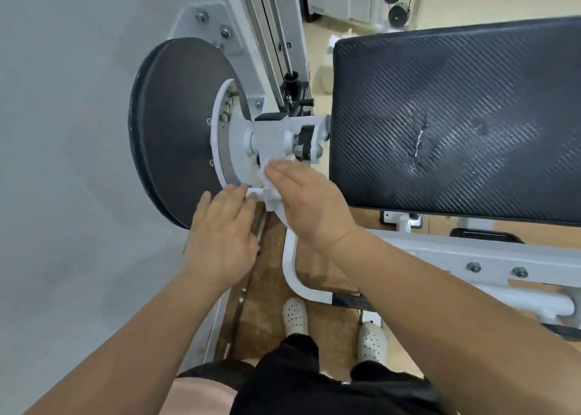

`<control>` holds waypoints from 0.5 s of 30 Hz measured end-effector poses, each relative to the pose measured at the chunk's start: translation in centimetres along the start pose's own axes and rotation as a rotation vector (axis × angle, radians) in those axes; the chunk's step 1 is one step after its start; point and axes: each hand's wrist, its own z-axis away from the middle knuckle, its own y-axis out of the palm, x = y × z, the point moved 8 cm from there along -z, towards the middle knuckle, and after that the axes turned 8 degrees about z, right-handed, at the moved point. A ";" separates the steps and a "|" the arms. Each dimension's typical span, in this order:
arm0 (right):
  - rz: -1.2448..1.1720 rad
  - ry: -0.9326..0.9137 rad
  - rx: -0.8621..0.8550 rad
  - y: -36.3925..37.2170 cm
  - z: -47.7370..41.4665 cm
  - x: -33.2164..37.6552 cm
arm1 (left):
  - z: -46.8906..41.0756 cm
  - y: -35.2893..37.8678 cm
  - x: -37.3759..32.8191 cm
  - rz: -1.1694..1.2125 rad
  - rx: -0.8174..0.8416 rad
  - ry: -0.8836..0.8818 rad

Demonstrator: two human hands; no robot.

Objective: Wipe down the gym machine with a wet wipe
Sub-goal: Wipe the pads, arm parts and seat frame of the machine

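Pale grey wall (pixel 63 131) fills the side beyond the left hand, and a tan floor with a brown mat (pixel 270 289) lies below both forearms. The wet wipe (pixel 262 173), a small white wad, sits under the fingertips of the right hand (pixel 306 204). That hand presses it flat against the white pivot housing of the gym machine (pixel 272 133). Its fingers are straight and close together, not curled round the cloth, and only the wipe's edge shows past them.

Just beside it, the left hand (pixel 221 238) lies with fingers stretched out and relaxed. Their tips touch a short white pin (pixel 255 192) that juts from the machine between the two hands, and nothing is grasped.

Ahead of the left fingertips stands a white sector plate (pixel 217 138) with a row of small holes, and behind it a large black disc (pixel 176 125). Ahead of the right hand, a cable and steel guide rods (pixel 273 37) rise along the white upright.

To the outer side of the right hand spreads a wide black pad (pixel 456 116) with a woven texture and a small scuffed split near its middle. Below the right wrist a curved white tube (pixel 290 267) bends down toward the floor. Beside the right forearm runs a white beam (pixel 487 257) with two bolts. Between the forearms show two white perforated shoes (pixel 295 315) and dark trousers (pixel 283 383). Far beyond the pad, two black pulleys (pixel 397 15) hang on another white machine.
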 end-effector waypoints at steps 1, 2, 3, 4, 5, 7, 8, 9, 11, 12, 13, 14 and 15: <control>0.055 -0.061 0.028 0.9 -1.0 0.4 | -0.1 -0.2 -0.1 -0.030 -0.029 0.031; 0.115 -0.127 0.026 1.9 -1.9 0.8 | -0.2 -0.6 -0.2 -0.052 -0.071 0.062; 0.179 -0.174 0.032 2.4 -3.0 1.1 | -0.3 -1.1 0.0 -0.068 -0.117 0.084; 0.250 -0.197 0.061 2.9 -4.0 1.2 | -0.5 -1.8 0.4 -0.083 -0.158 0.091; 0.331 -0.181 0.150 3.7 -4.9 1.0 | -0.8 -2.5 1.0 -0.100 -0.182 0.088; 0.487 -0.078 0.458 6.0 -5.4 0.1 | -1.5 -3.4 2.5 -0.153 -0.185 0.083; 0.543 -0.041 0.586 7.1 -4.8 -0.3 | -1.9 -3.5 3.1 -0.181 -0.166 0.099; 0.559 -0.009 0.658 7.9 -4.0 -0.2 | -2.3 -3.4 3.6 -0.199 -0.139 0.120; 0.518 0.080 0.685 8.6 -2.6 0.2 | -2.9 -2.8 4.4 -0.195 -0.113 0.159; 0.485 0.125 0.685 8.9 -2.1 0.3 | -3.2 -2.5 4.6 -0.179 -0.110 0.175; 0.482 0.148 0.687 9.0 -1.9 0.3 | -3.3 -2.2 4.7 -0.164 -0.108 0.188; 0.510 0.152 0.689 8.9 -2.1 0.3 | -3.4 -2.0 4.8 -0.157 -0.110 0.196; 0.562 0.139 0.689 8.7 -2.5 0.1 | -3.5 -1.9 4.8 -0.153 -0.119 0.204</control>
